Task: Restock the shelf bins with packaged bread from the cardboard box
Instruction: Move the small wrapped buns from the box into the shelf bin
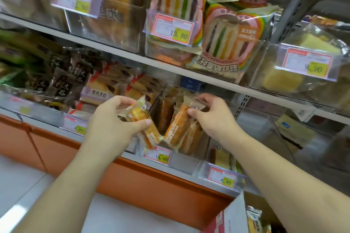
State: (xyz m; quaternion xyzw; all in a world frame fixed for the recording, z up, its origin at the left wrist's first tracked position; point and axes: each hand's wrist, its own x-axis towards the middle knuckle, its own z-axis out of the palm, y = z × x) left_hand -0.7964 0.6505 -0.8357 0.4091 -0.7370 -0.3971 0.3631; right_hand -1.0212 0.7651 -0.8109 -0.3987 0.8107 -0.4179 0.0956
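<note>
Crinkly clear wrappers everywhere. My left hand has its fingers curled round a soft golden bread pack, held just above the front edge of the clear plastic bin. My right hand pinches the top of a waffle bread pack standing tilted inside that bin. White metal shelf above holds rainbow sandwich packs, and an orange base panel runs underneath.

Two clear-wrapped golden bread packs lean tilted in the lower clear shelf bin.
</note>
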